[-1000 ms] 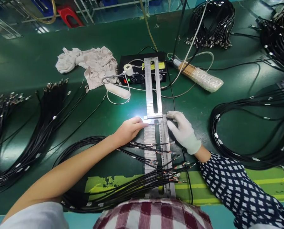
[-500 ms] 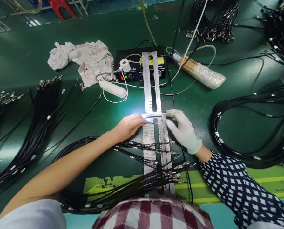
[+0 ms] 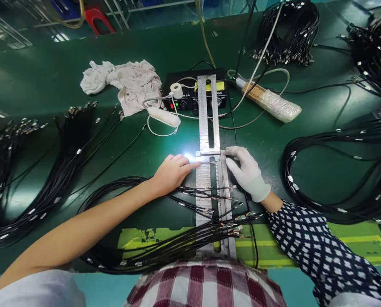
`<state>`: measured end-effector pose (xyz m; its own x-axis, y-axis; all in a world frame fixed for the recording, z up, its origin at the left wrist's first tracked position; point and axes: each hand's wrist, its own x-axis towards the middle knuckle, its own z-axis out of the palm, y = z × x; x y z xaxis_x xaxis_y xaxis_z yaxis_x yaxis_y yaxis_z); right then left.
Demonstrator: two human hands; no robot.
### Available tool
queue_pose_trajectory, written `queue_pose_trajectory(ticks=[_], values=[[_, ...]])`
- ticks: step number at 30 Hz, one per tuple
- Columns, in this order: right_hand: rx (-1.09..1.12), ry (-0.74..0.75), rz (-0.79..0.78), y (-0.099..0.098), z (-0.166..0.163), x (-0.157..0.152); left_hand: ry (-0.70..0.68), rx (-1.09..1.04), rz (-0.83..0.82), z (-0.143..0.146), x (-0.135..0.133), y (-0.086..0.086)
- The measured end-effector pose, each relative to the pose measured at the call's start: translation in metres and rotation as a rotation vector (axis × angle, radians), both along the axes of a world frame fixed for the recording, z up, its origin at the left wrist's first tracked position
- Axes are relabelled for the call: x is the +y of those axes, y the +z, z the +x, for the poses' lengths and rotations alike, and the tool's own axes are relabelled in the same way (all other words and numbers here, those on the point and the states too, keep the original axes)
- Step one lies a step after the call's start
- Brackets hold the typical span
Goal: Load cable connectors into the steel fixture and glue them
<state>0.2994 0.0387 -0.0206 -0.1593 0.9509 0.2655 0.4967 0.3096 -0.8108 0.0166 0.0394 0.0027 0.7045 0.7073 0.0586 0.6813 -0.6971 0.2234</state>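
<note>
My bare left hand [image 3: 174,174] lies at the left edge of a slotted metal fixture [image 3: 203,177]. Its index finger reaches out along a thin black cable [image 3: 207,162], tip pressed on it just below the crossbar; the thumb is hidden and the other fingers are curled. The cable's end crosses the slot toward the right rail. My right hand [image 3: 245,174], in a white glove, rests against the right side of the rail, thumb and fingers apart. More black cables [image 3: 206,194] with stripped, connector-tipped ends lie across the fixture below.
Behind the fixture stands a black control box [image 3: 186,91] with lit switches. A pale cloth [image 3: 136,85] lies left of it, a plastic-wrapped tool [image 3: 273,100] right. Cable bundles lie on the left [image 3: 59,170], right [image 3: 288,170] and back right [image 3: 286,30]. A bright light glows beside my left hand.
My left hand's index finger has straightened along the cable, where the fingertips were bunched before. My right hand stays at the rail. The whole view has shifted slightly.
</note>
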Motion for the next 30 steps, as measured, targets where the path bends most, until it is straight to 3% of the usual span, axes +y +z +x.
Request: queue_pose_trajectory(ticks=[5,9,13,15,22,30], values=[[0.058,0.011,0.005,-0.002,0.004,-0.008,-0.032,-0.244,-0.368,-0.001,-0.022,0.017],[0.025,-0.004,-0.019,-0.003,0.004,-0.008,0.060,-0.369,-0.483,-0.003,-0.023,0.017],[0.012,-0.008,-0.028,-0.003,0.003,-0.006,0.269,-0.474,-0.338,0.002,-0.013,0.009],[0.000,-0.006,-0.031,-0.002,0.003,-0.006,0.297,-0.463,-0.267,0.006,-0.008,0.003],[-0.016,0.006,-0.032,0.004,0.001,-0.007,0.076,-0.356,-0.052,0.009,-0.001,-0.014],[-0.039,0.028,-0.044,0.004,0.001,-0.005,-0.012,-0.184,0.056,0.000,0.005,-0.010]])
